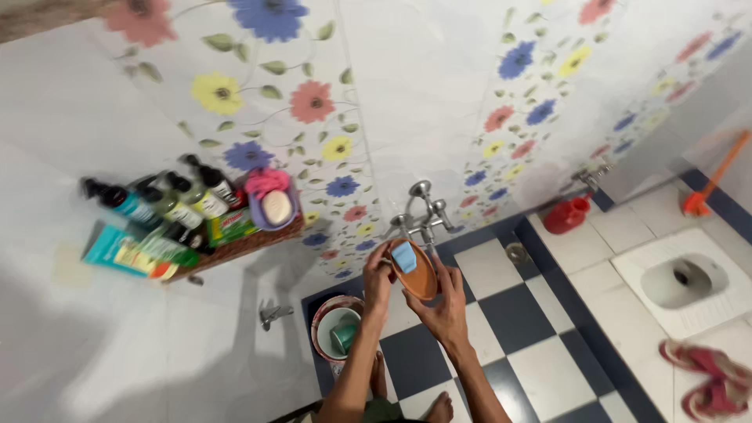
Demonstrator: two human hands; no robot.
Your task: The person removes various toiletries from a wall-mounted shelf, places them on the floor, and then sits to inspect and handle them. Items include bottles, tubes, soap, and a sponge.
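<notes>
An oval soap dish (419,276) of smooth brown plastic is held up in the air, just below the chrome wall tap (421,213) and above the checkered floor (517,329). A small light-blue bar of soap (403,256) lies in its upper end, rounded at the corners and matte against the glossy dish.

The right hand (446,307) cups the dish from below, fingers curled around its lower rim and thumb along the edge, closed firmly on it. The left hand (378,278) comes in from the other side, its fingertips bent and pinched against the upper left rim of the dish, right beside the soap; whether they touch the soap itself cannot be told.

Below the hands a round bucket (323,323) with a reddish rim stands on the floor, a teal mug (343,337) inside it. The floor is laid in dark blue and white square tiles; bare toes (440,407) show at the bottom edge.

On the wall, glossy white tiles carry printed flowers in blue, red and yellow. A brown wicker shelf (243,244) hangs on the left, crowded with dark bottles (196,196), a teal box (113,251) and a purple dish holding a pale soap (276,207). Toward the right stand a red jug (565,215), a white squat toilet pan (680,280), and red sandals (709,380).
</notes>
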